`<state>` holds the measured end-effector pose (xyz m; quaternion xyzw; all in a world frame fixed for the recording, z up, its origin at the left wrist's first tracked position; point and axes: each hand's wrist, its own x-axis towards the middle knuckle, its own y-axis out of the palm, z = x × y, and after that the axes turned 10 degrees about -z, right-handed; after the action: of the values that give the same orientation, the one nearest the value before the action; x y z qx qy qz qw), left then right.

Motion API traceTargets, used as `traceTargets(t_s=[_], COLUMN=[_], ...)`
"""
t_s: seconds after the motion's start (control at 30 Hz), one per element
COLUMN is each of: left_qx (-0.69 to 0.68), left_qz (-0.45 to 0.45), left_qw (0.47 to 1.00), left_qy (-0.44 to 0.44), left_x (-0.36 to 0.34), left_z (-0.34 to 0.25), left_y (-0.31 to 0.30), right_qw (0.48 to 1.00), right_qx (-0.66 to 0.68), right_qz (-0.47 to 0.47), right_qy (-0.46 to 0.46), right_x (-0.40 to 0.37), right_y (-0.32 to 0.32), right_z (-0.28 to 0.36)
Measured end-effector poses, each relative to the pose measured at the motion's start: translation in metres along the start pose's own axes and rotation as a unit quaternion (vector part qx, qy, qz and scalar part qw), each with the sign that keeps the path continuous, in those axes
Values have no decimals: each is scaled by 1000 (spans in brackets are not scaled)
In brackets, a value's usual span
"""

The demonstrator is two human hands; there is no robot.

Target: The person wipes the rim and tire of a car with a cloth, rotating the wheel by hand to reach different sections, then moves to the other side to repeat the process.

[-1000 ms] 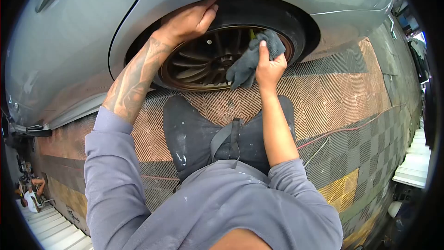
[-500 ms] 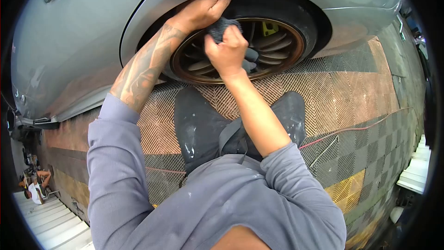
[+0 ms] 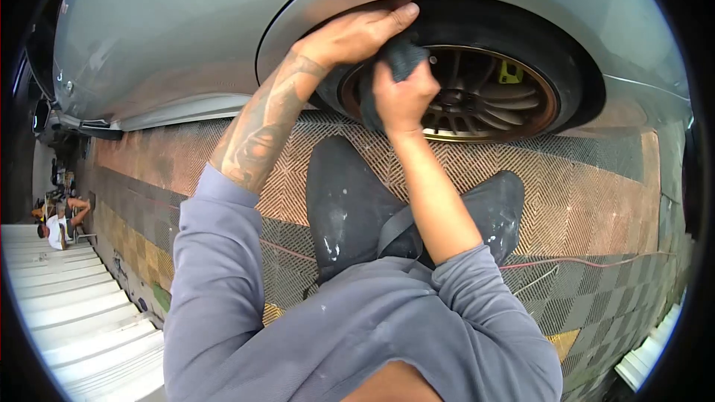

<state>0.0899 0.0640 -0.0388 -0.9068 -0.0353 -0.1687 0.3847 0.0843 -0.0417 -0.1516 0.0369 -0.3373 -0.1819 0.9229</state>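
Observation:
A dark cloth (image 3: 407, 58) is bunched in my right hand (image 3: 406, 100), which grips it against the upper left of the wheel. Part of the cloth hangs down beside my fingers. Just above it, my left hand (image 3: 357, 36) lies along the edge of the wheel arch, over the tyre (image 3: 514, 24). Its thumb is stretched out and the hand looks open, though its other fingers are partly hidden. The bronze multi-spoke rim (image 3: 495, 108) shows to the right of my hands, with a yellow-green brake caliper (image 3: 510, 72) behind the spokes.
The silver car body (image 3: 179, 37) fills the top of the view. My knees are bent on ribbed floor tiles (image 3: 581, 201) close to the wheel. A red hose (image 3: 588, 260) runs across the floor. Another person (image 3: 58, 229) sits far off at the left.
The view has shifted left, so the wheel sits further right. My right hand and cloth have moved to the wheel's left side, uncovering the hub. The left hand stays at the arch.

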Motion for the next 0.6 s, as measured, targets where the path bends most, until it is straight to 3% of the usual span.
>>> traceTargets(t_s=[0.03,0.07,0.27,0.33,0.4,0.47,0.53,0.6], left_qx=[18,42,87,43,92,78,81,65], left_qz=[-52,-14,-50,-91,-159,-116,-51,-47], left_qw=[998,999,993,995,978,988,995,997], left_qy=[9,-24,-59,11,101,65,-12,20], left_x=[-11,-12,-12,-12,-9,-9,-12,-12], left_z=[-14,-18,8,2,7,4,9,1], left_y=[2,-1,12,14,17,12,12,11], right_qw=[1000,999,972,943,947,958,934,883], right_qx=[-1,-6,-100,-132,-123,-74,-94,-187], right_qz=[14,28,207,268,258,216,272,311], right_qy=[-13,-23,57,147,150,174,210,299], right_x=[-18,-37,-142,-163,-181,-195,-194,-200], right_y=[6,13,28,19,20,15,-5,-21], right_z=[1,-5,-62,-76,-99,-109,-110,-129])
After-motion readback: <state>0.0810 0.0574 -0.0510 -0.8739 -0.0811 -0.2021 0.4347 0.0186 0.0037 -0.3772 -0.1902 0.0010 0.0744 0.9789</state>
